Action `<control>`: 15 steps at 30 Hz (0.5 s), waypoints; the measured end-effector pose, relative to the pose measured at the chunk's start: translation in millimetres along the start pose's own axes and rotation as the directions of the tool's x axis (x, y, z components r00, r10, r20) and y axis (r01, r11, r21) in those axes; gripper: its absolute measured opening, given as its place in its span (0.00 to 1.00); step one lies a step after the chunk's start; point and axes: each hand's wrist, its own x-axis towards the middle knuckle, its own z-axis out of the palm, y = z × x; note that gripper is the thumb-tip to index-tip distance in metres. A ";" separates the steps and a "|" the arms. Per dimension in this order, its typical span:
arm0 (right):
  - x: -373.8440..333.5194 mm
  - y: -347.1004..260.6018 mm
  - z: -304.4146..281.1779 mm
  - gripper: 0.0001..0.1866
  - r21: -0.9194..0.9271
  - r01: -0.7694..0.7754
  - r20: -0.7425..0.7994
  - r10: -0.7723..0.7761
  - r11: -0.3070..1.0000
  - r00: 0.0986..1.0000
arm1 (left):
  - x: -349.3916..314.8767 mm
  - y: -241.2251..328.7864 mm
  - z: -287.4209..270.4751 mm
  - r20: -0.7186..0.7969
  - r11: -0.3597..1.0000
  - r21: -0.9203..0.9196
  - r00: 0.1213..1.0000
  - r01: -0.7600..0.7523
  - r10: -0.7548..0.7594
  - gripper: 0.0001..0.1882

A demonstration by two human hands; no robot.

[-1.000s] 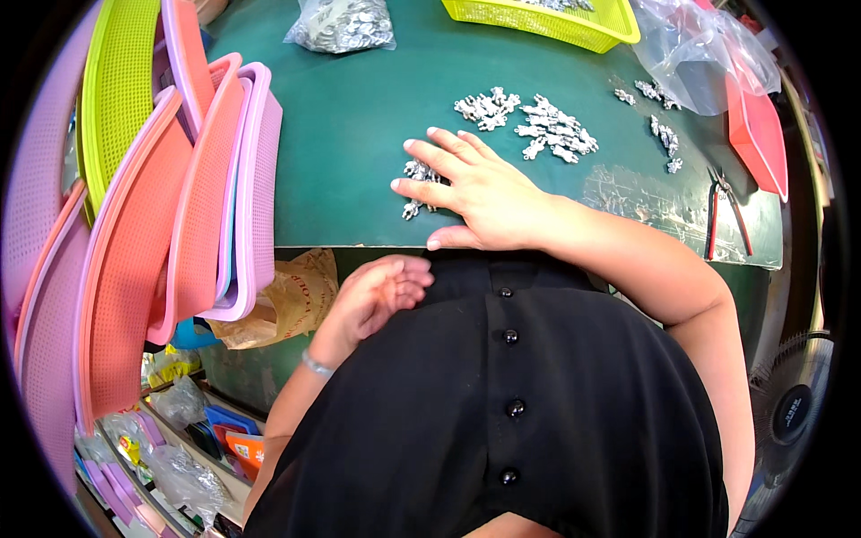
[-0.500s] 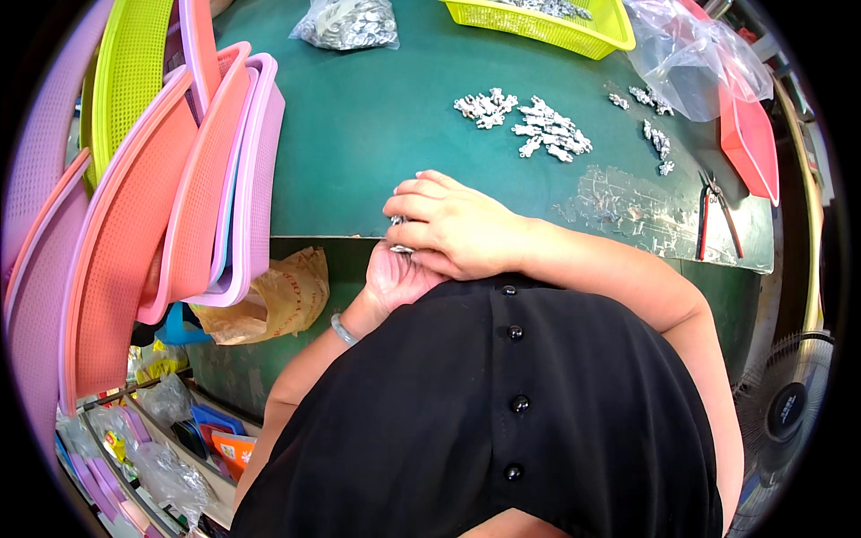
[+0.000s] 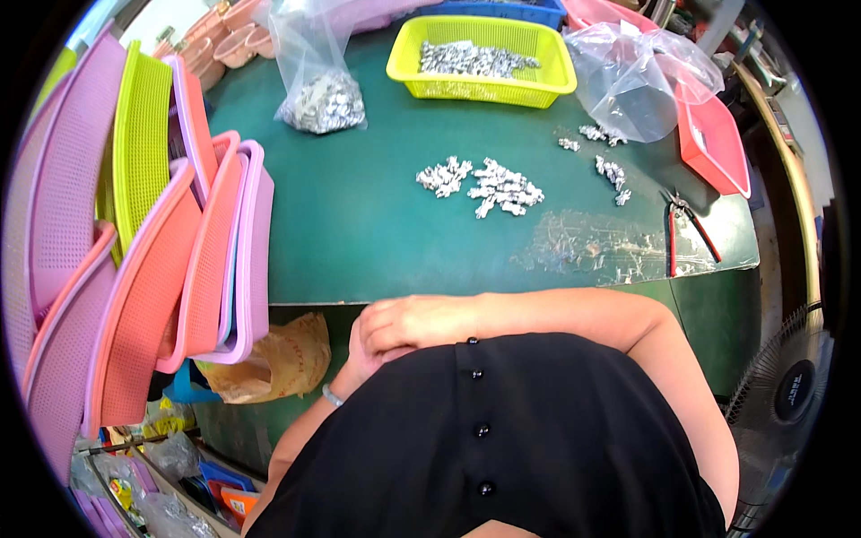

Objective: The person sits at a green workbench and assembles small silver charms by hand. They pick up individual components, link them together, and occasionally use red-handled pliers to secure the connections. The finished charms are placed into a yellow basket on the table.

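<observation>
My right hand (image 3: 405, 324) lies over my left hand (image 3: 360, 357), just below the front edge of the green table (image 3: 359, 242). The right fingers are curled closed against the left hand, and whatever lies between the hands is hidden. The left fingers are covered by the right hand. Beyond them on the table lie a small heap of silvery metal pieces (image 3: 445, 177) and a larger heap of like metal pieces (image 3: 505, 188). Farther right are a few more metal pieces (image 3: 610, 170) and red-handled pliers (image 3: 691, 224).
Stacked plastic baskets (image 3: 152, 296) stand along the left. At the back are a yellow-green basket (image 3: 547, 85) of metal pieces and a clear bag (image 3: 325, 103) of silvery parts. A red tray (image 3: 717, 148) sits at right, a fan (image 3: 794, 390) below it, a paper bag (image 3: 282, 363) under the table.
The view has tilted up, so the table's far side shows more. Small metal pieces seen earlier between my hands are now hidden, and the right fingers have folded down over the left hand.
</observation>
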 end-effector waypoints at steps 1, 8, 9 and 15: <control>1.6 -3.2 -0.3 0.10 0.067 0.004 0.031 -0.006 0.998 1.000 | -4.6 1.3 -4.4 0.032 0.998 0.062 0.999 0.019 -0.021 0.19; -0.1 -24.0 -14.6 0.10 0.092 0.001 -0.051 0.004 0.996 0.999 | 2.7 44.1 -1.2 0.050 0.288 -0.918 0.801 0.272 -0.597 0.19; -1.2 -26.1 -15.4 0.11 0.076 0.014 -0.076 -0.008 0.997 0.997 | 2.6 45.4 -6.1 0.118 0.101 -0.973 0.825 0.207 -0.552 0.18; -35.5 -50.8 -64.7 0.14 -0.469 -0.221 -0.480 -0.036 0.855 0.877 | 69.2 72.2 -25.6 0.225 -0.175 -0.972 0.820 0.155 -0.527 0.15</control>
